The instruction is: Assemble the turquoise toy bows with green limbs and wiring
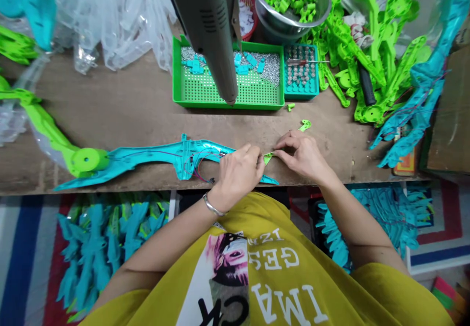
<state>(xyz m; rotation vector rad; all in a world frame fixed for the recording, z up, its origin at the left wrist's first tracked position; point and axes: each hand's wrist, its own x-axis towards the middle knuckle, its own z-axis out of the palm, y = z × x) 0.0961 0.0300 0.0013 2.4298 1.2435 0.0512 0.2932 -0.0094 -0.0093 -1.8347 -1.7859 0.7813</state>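
A blue plastic toy bow shell (150,153) lies along the table's near edge, with thin red and blue wires on it. At its left end joins a green limb with a round hub (88,160). Over the shell's right part rests my left hand (240,168), its fingers closed at a small green plastic piece (269,157). My right hand (301,157) pinches the other side of that piece between thumb and forefinger. Fingers partly hide the piece. Just beyond the right hand lies a green hooked part (304,125).
A power screwdriver (215,37) hangs over a green basket (227,104) of screws and blue parts. Beside it stand a blue tray (311,90) and a metal bowl (286,27) of green pieces. Green limbs (389,66) pile up right; clear plastic parts (117,17) lie left.
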